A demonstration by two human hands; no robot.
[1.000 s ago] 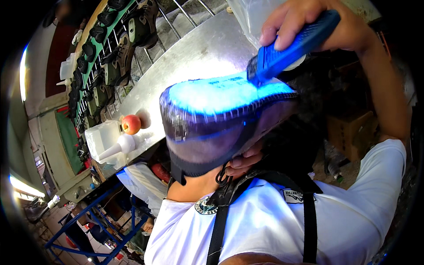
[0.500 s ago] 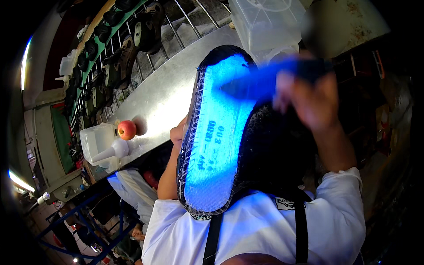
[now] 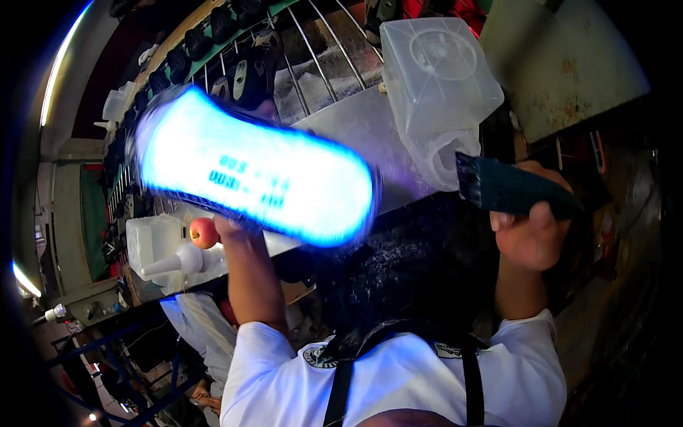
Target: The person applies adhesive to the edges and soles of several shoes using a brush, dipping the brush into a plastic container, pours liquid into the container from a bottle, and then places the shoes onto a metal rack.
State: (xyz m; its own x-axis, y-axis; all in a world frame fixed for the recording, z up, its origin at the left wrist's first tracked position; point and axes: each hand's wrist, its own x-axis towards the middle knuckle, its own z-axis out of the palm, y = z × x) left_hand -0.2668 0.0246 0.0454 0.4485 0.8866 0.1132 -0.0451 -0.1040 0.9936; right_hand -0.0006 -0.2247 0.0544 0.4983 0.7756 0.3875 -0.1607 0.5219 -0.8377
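My left hand point(image 3: 231, 226), mostly hidden, grips a shoe upper point(image 3: 263, 174) from behind. Its stitched bottom faces up, glowing blue-white, with dark printing across the middle; motion blurs its edges. The shoe lies slantwise above the metal bench, toe end to the left. On the right, my right hand point(image 3: 530, 235) is closed around a flat brush point(image 3: 516, 187) with a dark green handle. The brush's dark bristles point left, close by the mouth of a translucent plastic container point(image 3: 445, 78).
A red apple point(image 3: 204, 233) and a white nozzle bottle point(image 3: 178, 261) with a clear tub point(image 3: 146, 238) sit at the bench's left end. Behind, dark shoes point(image 3: 252, 78) stand on a metal rack point(image 3: 309, 57). Another person's hand point(image 3: 206, 398) shows at lower left.
The shoe has swung left and turned from upright to nearly crosswise. My right hand has drawn the brush off the shoe's bottom, rightward and down, beside the container's mouth.
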